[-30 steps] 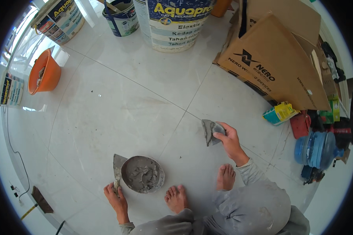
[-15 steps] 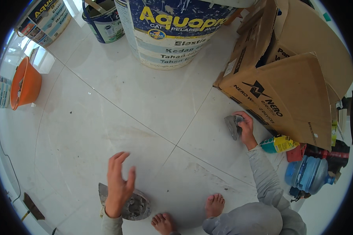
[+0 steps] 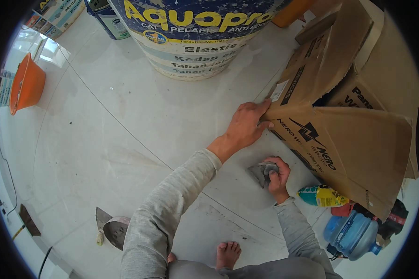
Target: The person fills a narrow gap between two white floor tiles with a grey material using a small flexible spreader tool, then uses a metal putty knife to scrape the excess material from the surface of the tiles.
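My left hand (image 3: pixel 244 123) reaches across to the near left corner of a brown cardboard box (image 3: pixel 291 100), thumb and fingers closed about that corner. Just below it, my right hand (image 3: pixel 277 174) grips a grey, dirt-smeared scraper (image 3: pixel 260 173) with a flat blade, low over the white tiles. Its handle is mostly hidden in my fingers. Beside my left sleeve lies a round grey container (image 3: pixel 118 229), partly covered by the arm. A flat grey blade (image 3: pixel 102 217) and a small yellowish piece (image 3: pixel 100 239) show next to it.
A large white and blue paint bucket (image 3: pixel 191 51) stands ahead, with a smaller dark pail (image 3: pixel 108 21) to its left. An orange basin (image 3: pixel 29 86) sits far left. Near the box lie a yellow-green packet (image 3: pixel 323 195) and a blue water jug (image 3: pixel 354 235).
My left hand has moved from above the grey container up and right to the box corner. The box appears slightly turned. My right hand, still holding the scraper, is a little lower.
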Demonstrator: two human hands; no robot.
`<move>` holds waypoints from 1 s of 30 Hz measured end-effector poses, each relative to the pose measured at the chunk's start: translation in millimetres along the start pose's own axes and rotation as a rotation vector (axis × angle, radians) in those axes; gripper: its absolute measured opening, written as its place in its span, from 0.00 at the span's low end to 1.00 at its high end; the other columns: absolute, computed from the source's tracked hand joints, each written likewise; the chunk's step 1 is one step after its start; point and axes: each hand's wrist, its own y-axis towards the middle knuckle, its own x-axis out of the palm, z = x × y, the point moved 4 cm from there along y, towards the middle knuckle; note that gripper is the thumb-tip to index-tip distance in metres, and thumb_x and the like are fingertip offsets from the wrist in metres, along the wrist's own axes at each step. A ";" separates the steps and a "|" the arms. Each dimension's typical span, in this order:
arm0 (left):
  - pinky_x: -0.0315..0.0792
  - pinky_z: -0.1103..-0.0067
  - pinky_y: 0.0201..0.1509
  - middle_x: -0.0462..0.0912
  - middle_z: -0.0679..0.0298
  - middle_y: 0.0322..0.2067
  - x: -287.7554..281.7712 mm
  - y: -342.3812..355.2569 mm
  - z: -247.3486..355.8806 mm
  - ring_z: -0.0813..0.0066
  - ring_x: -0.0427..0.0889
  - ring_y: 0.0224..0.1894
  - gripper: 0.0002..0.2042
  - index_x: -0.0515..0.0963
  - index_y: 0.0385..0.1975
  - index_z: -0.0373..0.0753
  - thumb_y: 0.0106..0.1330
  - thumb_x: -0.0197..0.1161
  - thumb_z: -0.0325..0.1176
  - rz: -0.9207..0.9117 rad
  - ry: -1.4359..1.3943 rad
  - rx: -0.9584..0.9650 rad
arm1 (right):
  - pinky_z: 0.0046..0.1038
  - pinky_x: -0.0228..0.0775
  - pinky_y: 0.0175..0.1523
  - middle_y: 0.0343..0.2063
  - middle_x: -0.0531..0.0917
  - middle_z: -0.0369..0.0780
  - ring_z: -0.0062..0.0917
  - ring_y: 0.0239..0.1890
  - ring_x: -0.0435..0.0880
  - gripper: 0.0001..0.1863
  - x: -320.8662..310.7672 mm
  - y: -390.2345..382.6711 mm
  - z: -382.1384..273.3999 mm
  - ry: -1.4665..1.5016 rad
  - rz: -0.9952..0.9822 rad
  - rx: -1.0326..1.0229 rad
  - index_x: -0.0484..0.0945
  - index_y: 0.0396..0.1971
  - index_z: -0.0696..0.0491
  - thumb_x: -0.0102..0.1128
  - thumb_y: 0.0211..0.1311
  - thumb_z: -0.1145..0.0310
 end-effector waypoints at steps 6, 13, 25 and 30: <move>0.65 0.64 0.65 0.85 0.48 0.45 24.3 2.1 -3.9 0.51 0.80 0.52 0.34 0.70 0.68 0.31 0.64 0.72 0.37 -0.051 -0.045 0.006 | 0.30 0.78 0.45 0.33 0.86 0.48 0.32 0.34 0.86 0.18 8.3 2.1 8.1 -0.013 -0.077 0.031 0.80 0.39 0.65 0.51 0.51 0.71; 0.64 0.65 0.66 0.85 0.49 0.47 49.6 8.8 -18.0 0.55 0.82 0.50 0.34 0.69 0.69 0.31 0.64 0.72 0.38 -0.068 -0.032 0.056 | 0.30 0.79 0.48 0.35 0.87 0.48 0.33 0.36 0.87 0.18 20.0 10.5 13.4 0.043 -0.085 0.088 0.81 0.39 0.65 0.50 0.50 0.74; 0.71 0.64 0.64 0.80 0.47 0.56 16.2 59.0 -31.3 0.47 0.77 0.58 0.29 0.71 0.67 0.32 0.61 0.59 0.19 -0.198 0.081 0.005 | 0.29 0.79 0.49 0.35 0.87 0.48 0.34 0.36 0.87 0.19 27.2 6.4 15.1 0.034 0.042 0.075 0.82 0.40 0.64 0.51 0.48 0.75; 0.73 0.65 0.63 0.81 0.49 0.53 -21.8 26.9 26.6 0.47 0.78 0.57 0.22 0.75 0.60 0.34 0.64 0.57 0.19 -0.072 -0.062 -0.026 | 0.28 0.79 0.48 0.34 0.87 0.47 0.32 0.35 0.87 0.19 17.5 4.6 20.3 0.065 0.095 0.085 0.82 0.41 0.63 0.51 0.48 0.76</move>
